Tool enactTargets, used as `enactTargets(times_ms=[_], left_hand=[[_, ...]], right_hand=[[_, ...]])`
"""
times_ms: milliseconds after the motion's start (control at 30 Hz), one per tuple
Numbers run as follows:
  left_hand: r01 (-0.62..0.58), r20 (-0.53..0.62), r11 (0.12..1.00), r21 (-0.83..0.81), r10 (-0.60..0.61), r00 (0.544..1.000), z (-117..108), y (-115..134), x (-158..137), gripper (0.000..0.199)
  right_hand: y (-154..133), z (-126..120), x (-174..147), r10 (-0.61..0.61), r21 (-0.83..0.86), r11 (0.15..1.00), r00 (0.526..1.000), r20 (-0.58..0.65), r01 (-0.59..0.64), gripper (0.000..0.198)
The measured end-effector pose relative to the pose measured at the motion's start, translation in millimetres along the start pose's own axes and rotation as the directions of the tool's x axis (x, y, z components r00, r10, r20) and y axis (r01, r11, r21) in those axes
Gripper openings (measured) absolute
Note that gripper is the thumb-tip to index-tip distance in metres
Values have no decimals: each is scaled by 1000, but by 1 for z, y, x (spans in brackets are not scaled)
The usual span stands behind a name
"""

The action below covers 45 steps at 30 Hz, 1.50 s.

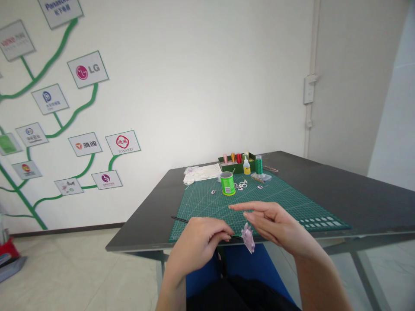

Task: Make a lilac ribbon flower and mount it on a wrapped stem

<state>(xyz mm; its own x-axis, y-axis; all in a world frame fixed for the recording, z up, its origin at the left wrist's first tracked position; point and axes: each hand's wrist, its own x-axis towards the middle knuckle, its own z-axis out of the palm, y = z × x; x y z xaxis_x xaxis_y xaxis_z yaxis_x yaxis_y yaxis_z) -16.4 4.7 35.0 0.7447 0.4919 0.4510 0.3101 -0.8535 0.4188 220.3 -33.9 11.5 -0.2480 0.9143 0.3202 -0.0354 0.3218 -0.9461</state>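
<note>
My left hand point(202, 237) is closed in a pinch at the table's front edge, holding the thin stem of a pale purple fabric flower point(248, 238). The flower head points right, past my fingertips. Behind the left hand a thin dark rod point(179, 219) sticks out to the left; I cannot tell whether it belongs to the stem. Just above and right of the flower is my right hand point(279, 224), open, index finger stretched out to the left and thumb apart. Beyond both hands a green can point(228, 185) stands upright on the green cutting mat point(204, 207).
White scissors point(242, 185) and small oval pieces point(260, 187) lie near the can. Farther back are a box of thread spools point(236, 166), a glue bottle point(247, 166), a green spool point(258, 165) and white cloth point(204, 172). The dark table point(324, 181) extends right.
</note>
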Motion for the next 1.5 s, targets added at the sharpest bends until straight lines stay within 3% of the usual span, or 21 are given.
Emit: enactTargets(times_ms=[133, 233, 400, 633, 867, 1067, 1200, 1333, 1400, 1467, 1500], left_hand=[[-14, -64, 999, -41, 11, 998, -2, 4, -2, 21], [5, -174, 996, -87, -20, 985, -2, 5, -3, 16], [-8, -303, 975, -221, -61, 951, -3, 3, -4, 17], [58, -439, 968, -244, -163, 883, -2, -3, 2, 18], [123, -485, 958, -260, -240, 841, 2, -8, 6, 18], [104, -512, 936, -337, -275, 814, 3, -8, 6, 16], [58, -516, 908, -414, -287, 807, 1, -6, 5, 13], [22, -531, 886, -462, -297, 794, 1, -7, 5, 12], [14, -541, 877, -480, -309, 782, 2, -8, 4, 12], [16, -541, 869, -494, -322, 777, 2, -9, 4, 11], [20, -537, 867, -499, -327, 777, 2, -10, 5, 11]], right_hand=[[6, -2, 7, 35, -36, 999, 998, -46, -37, 67], [9, -1, 11, 53, -50, 997, 998, -33, -55, 68], [9, 4, 15, 71, -84, 994, 995, 63, -65, 62], [9, 2, 11, 63, -149, 988, 985, 161, -39, 52], [0, 4, 4, 83, -203, 979, 967, 239, -34, 47], [7, 2, 8, 100, -200, 978, 979, 175, -64, 46], [14, 5, 13, -10, 41, 999, 999, -31, 12, 54], [14, 3, 18, -63, 240, 959, 941, -333, 149, 66], [16, -2, 21, -28, 147, 984, 896, -443, 103, 65], [21, -8, 24, 17, -94, 992, 821, -571, -86, 56], [24, -10, 24, 12, -240, 946, 767, -642, -216, 50]])
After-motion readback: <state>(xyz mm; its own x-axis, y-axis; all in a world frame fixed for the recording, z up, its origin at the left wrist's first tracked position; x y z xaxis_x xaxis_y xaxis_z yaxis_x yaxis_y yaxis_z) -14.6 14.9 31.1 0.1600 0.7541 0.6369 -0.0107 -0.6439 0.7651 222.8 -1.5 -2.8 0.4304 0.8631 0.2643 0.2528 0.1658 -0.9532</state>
